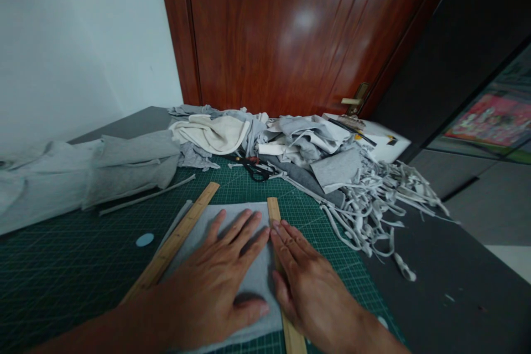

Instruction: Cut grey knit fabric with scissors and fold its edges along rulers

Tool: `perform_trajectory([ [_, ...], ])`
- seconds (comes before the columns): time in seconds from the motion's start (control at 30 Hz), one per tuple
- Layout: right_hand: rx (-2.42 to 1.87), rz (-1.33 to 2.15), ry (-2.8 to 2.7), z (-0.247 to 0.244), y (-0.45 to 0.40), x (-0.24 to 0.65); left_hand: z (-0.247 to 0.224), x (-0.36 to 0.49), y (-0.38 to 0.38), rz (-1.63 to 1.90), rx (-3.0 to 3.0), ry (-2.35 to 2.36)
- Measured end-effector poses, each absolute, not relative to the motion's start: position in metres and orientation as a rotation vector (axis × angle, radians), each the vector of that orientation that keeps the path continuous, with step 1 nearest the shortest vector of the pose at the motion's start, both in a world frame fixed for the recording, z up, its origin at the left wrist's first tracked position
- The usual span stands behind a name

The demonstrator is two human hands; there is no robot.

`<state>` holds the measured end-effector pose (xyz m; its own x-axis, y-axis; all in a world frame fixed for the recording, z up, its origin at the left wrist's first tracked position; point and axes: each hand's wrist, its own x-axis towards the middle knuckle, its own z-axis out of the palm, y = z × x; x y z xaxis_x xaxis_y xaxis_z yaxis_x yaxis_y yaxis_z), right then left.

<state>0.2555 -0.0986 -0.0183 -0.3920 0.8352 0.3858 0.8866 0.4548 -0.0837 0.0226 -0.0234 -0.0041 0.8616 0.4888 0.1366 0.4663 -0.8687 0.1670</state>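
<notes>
A grey piece of cloth (257, 265) lies flat on the green cutting mat (332, 254). My left hand (224, 271) rests on it, palm down with fingers spread. Over the cloth's right edge lies a wooden ruler (274, 210), running toward me. My right hand (311, 276) lies across this ruler with fingers stretched out and close together, its thumb on the cloth side; part of the ruler is hidden under it. Another wooden ruler (178, 238) slants along the cloth's left edge, its near end hidden behind my left forearm. A narrow strip of cloth shows just outside it.
Black-handled scissors (259, 170) lie at the mat's far edge. Behind them are heaped grey and cream fabrics (213, 133). Tangled cloth strips (369, 210) spread to the right. Long grey fabric (103, 168) covers the left. A pale blue disc (145, 240) sits on the mat.
</notes>
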Motion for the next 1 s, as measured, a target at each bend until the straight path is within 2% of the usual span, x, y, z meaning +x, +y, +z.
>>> perform_trajectory([
  [0.3,-1.452,-0.310,-2.387,-0.025,-0.096,0.255,0.012,0.017,-0.056,0.312,2.958,0.455],
  [0.57,-1.467,-0.293,-2.399,-0.023,-0.096,0.256,0.020,0.010,-0.053,0.482,2.964,0.333],
  [1.0,-1.469,-0.269,-2.469,-0.018,-0.096,0.257,0.041,0.019,-0.053,0.161,2.888,0.340],
])
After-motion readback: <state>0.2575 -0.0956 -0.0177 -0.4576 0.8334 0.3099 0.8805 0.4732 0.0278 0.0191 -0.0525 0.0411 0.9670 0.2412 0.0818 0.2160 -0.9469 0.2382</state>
